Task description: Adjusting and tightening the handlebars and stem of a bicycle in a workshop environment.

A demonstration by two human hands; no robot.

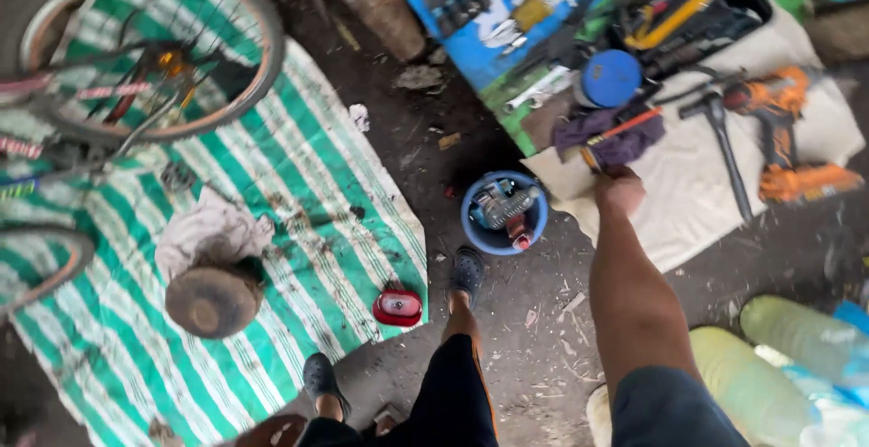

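Dirt-floored repair yard: standing over a blue bucket (503, 214) of parts, a person's right hand (620, 189) closes on an orange-handled tool (615, 134) just beyond it, lifted off the white cloth (674, 198) where tools lie spread within reach; left hand unseen.

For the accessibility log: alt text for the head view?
The right hand grips a red-handled tool over a white cloth holding a hammer and orange drill. A bicycle wheel rests on a green striped tarp.

Orange-handled screwdriver (614, 132), tilted, lying across a purple rag (608, 137) on white cloth (688, 194)
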